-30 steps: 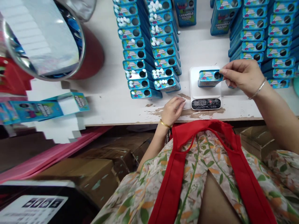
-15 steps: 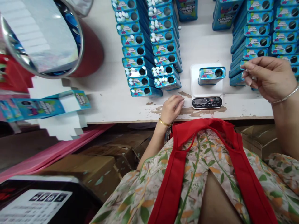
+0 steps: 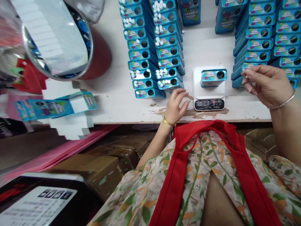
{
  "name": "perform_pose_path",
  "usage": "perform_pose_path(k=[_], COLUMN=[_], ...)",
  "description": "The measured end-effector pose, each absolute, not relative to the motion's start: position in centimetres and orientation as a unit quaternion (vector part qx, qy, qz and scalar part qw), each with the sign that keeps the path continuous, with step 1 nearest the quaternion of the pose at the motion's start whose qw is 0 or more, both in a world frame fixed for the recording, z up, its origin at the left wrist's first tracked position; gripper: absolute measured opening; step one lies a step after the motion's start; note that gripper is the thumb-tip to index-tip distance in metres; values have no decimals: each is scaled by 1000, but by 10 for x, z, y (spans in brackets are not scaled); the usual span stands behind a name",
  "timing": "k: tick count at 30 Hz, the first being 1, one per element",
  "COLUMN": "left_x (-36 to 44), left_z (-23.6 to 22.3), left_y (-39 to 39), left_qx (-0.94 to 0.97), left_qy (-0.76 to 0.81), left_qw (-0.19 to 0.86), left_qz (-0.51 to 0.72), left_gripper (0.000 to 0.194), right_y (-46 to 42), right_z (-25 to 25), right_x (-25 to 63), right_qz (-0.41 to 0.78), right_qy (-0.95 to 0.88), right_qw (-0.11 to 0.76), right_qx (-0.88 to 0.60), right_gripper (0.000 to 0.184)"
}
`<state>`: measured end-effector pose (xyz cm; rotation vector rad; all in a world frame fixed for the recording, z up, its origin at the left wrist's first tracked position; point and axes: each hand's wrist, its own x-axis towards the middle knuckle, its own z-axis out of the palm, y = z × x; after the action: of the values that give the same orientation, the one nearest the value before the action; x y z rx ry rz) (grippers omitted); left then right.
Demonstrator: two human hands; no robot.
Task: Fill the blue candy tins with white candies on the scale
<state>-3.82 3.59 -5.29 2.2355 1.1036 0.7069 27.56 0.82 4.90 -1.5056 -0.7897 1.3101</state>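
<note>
My left hand (image 3: 175, 106) rests over the table's front edge, thumb and fingers apart, with nothing in them. It is just below two rows of blue candy tins (image 3: 166, 82); several carry white candies on their tops beside the round holes. To its right sits a small white digital scale (image 3: 197, 91) with lit digits. One blue tin (image 3: 213, 80) stands upright on the scale, its round hole uncovered. My right hand (image 3: 268, 83) hovers before the right-hand tins (image 3: 258, 44), thumb and fingertips pinched together. Whatever is between those fingertips, if anything, is hidden.
At the left stands a red metal container (image 3: 100, 51) with papers and blue items inside. Flattened blue cartons (image 3: 54, 108) lie near it. More tins (image 3: 189, 14) stand at the back. Cardboard boxes (image 3: 89, 166) are below the table edge.
My left hand has spread its fingers and shifted slightly right and up toward the tins. My right hand stays pinched, a little further left. The scale's digits have changed.
</note>
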Motion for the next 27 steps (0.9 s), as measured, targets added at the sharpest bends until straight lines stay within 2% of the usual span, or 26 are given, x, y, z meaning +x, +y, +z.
perform_pose_path(k=[4,5,8,10,13,19,23,27], left_x=[-2,10,46,72,111,171,163,134], left_z=[-28,-21,-1,7,5,-28,-26,-11], left_y=[64,73,106,130,169,230,254,282], left_qx=[878,899,939,944,934,914,906,854], left_qy=[370,345,284,282,322,380,396,506], left_qw=[199,190,177,162,141,126,93,71], left_qz=[230,193,77,49,60,60,115,104], left_gripper=[73,74,52,44,43,46,50,42], right_y=[-9,-15,-32,-44,-63,-84,-86,-84], right_z=[30,25,12,3,-8,-23,-30,-38], right_x=[269,266,259,258,258,257,253,245], right_qz=[585,603,643,653,656,666,690,714], right_qy=[-282,-266,-223,-196,-158,-116,-108,-101], right_qw=[460,449,432,437,449,454,440,423], right_qx=[-606,-603,-592,-586,-586,-580,-565,-548], right_gripper=[43,45,46,44,42,40,40,41])
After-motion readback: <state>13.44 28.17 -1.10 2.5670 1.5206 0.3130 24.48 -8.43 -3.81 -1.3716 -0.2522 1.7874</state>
